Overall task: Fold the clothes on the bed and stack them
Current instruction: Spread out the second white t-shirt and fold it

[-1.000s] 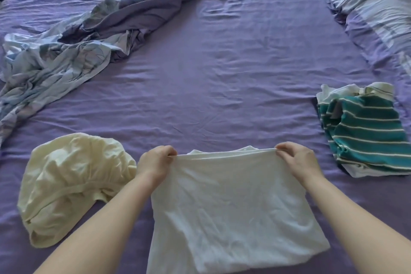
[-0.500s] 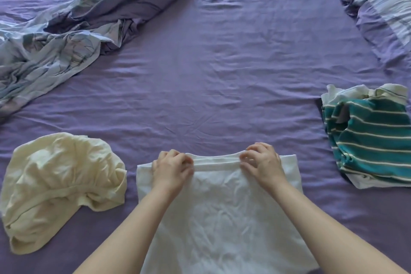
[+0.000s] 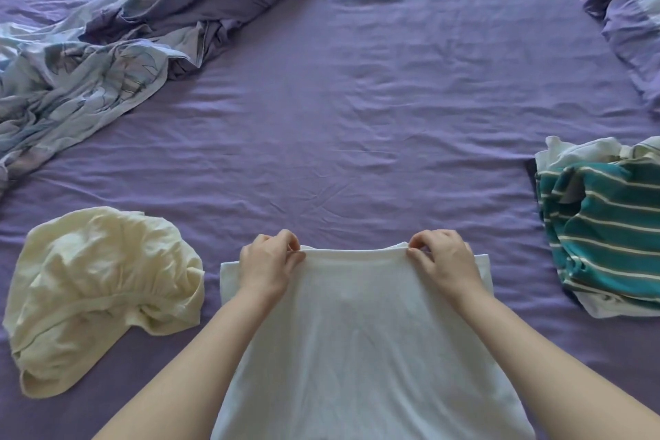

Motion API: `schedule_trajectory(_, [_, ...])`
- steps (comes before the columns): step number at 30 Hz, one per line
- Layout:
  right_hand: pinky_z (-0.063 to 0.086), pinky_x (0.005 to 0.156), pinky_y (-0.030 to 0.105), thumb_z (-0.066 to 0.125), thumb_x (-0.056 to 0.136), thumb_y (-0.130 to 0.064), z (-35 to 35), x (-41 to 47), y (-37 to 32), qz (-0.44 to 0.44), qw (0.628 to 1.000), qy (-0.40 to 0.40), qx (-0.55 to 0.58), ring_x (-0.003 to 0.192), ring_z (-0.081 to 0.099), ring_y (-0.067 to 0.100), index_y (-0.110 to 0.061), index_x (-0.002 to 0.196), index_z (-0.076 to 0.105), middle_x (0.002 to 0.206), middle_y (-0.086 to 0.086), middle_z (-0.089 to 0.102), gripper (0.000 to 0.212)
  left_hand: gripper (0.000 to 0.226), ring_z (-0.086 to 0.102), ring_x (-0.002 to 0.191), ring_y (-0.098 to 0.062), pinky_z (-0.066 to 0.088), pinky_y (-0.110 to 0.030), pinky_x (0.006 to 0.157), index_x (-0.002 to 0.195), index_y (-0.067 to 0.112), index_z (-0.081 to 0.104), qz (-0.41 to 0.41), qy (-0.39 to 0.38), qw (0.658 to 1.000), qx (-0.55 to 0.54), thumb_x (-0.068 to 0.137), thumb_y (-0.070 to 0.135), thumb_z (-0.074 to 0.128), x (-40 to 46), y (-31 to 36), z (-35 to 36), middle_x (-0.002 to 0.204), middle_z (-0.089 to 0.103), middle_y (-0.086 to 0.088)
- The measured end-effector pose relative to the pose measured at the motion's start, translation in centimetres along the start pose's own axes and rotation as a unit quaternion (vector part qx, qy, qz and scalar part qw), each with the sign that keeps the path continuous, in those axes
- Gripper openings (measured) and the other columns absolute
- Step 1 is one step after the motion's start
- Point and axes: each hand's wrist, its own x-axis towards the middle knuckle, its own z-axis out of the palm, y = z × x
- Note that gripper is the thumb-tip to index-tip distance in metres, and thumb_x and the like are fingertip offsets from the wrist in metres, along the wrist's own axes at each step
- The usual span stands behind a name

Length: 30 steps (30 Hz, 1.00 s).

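White cotton garment [image 3: 357,325] lay at 6 o'clock on purple bedsheet [image 3: 375,125], long axis toward wearer. Left hand [image 3: 266,266] and right hand [image 3: 444,264] each pinched folded far edge, equally near. Crumpled cream garment [image 3: 100,293] at 9; teal striped shirt [image 3: 607,236] at 3. Three garments counted; blue-lilac patterned duvet [image 3: 118,43] at 11.
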Motion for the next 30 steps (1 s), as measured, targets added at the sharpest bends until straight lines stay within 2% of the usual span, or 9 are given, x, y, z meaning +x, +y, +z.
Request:
schedule_trajectory(4, [0.036,0.09,0.04,0.068,0.082,-0.013,0.5,-1.4,-1.2,-0.051,0.995,0.066,-0.058,0.105,0.055,0.03,-0.012,0.089,0.066,0.095,0.004,0.066,0.008,0.01,0.051,0.101,-0.03,0.032,-0.038,0.091,0.088,0.015,0.063,0.0,0.058,0.996,0.074,0.083,0.022,0.066,-1.5,1.3,0.8,0.095,0.062,-0.006])
schedule_trajectory(8, [0.037,0.099,0.049,0.056,0.084,-0.018,1.8,-5.5,-1.2,-0.185,0.968,0.137,-0.103,0.117,0.052,0.029,-0.011,0.099,0.067,0.113,0.009,0.064,0.02,0.014,0.046,0.102,-0.026,0.033,-0.038,0.087,0.092,0.023,0.056,0.109,0.179,0.977,0.034,0.079,0.02,0.056,-6.2,2.6,2.1,0.107,0.051,-0.002])
schedule_trajectory(13, [0.014,0.11,0.053,0.023,0.095,-0.053,4.1,-9.2,0.6,-0.177,0.969,0.012,-0.173,0.134,0.033,0.028,-0.022,0.129,0.056,0.139,0.01,0.05,0.056,0.042,0.036,0.131,-0.031,0.021,-0.055,0.108,0.127,0.027,0.056,0.158,0.049,0.979,0.115,0.087,0.039,0.046,-10.6,0.1,4.6,0.136,0.052,-0.008])
schedule_trajectory(17, [0.003,0.113,0.06,0.006,0.084,-0.072,4.2,-5.8,1.3,-0.121,0.966,-0.057,-0.221,0.143,0.008,0.027,-0.04,0.143,0.02,0.156,0.004,0.011,0.069,0.074,0.018,0.141,-0.04,0.006,-0.065,0.11,0.144,0.038,0.027,0.097,-0.054,0.972,0.206,0.08,0.075,0.028,-8.4,-2.1,4.3,0.154,0.024,-0.011])
schedule_trajectory(20, [-0.018,0.108,0.057,-0.004,0.071,-0.083,4.5,-3.7,1.7,-0.106,0.962,-0.08,-0.24,0.143,-0.018,0.021,-0.053,0.135,-0.017,0.149,-0.009,-0.025,0.072,0.08,-0.002,0.144,-0.036,-0.007,-0.065,0.109,0.145,0.046,0.004,0.085,-0.077,0.967,0.23,0.075,0.084,0.015,-7.4,-2.4,4.5,0.157,0.001,-0.006])
schedule_trajectory(22, [-0.022,0.106,0.056,-0.002,0.071,-0.084,4.4,-3.7,1.5,-0.103,0.959,-0.09,-0.249,0.142,-0.022,0.022,-0.052,0.133,-0.024,0.145,-0.009,-0.032,0.073,0.079,-0.022,0.141,-0.03,-0.018,-0.061,0.108,0.14,0.05,-0.015,0.069,-0.091,0.966,0.231,0.073,0.085,0.007,-7.7,-2.3,4.4,0.155,-0.018,-0.001])
schedule_trajectory(24, [-0.019,0.107,0.056,0.007,0.079,-0.078,4.1,-4.6,1.1,-0.095,0.959,-0.098,-0.25,0.14,-0.027,0.023,-0.047,0.139,-0.017,0.145,-0.006,-0.032,0.072,0.078,-0.029,0.139,-0.027,-0.019,-0.059,0.108,0.139,0.047,-0.023,0.054,-0.097,0.966,0.233,0.074,0.082,0.003,-8.5,-1.5,4.1,0.154,-0.025,-0.002])
schedule_trajectory(26, [-0.011,0.11,0.058,0.022,0.088,-0.067,3.7,-6.9,0.9,-0.09,0.961,-0.09,-0.243,0.142,-0.02,0.027,-0.039,0.147,0.005,0.153,0.0,-0.017,0.068,0.078,-0.019,0.143,-0.028,-0.013,-0.058,0.111,0.145,0.038,-0.004,0.06,-0.084,0.973,0.208,0.08,0.076,0.013,-10.2,0.7,3.9,0.158,-0.01,-0.008])
schedule_trajectory(30, [0.029,0.103,0.061,0.029,0.087,-0.052,2.0,-14.6,2.3,-0.073,0.974,-0.052,-0.209,0.131,0.04,0.039,-0.022,0.132,0.053,0.142,0.014,0.046,0.06,0.06,0.019,0.141,-0.033,0.015,-0.061,0.106,0.138,0.03,0.045,0.198,-0.098,0.963,0.153,0.086,0.058,0.033,-16.1,6.8,5.6,0.15,0.035,-0.011])
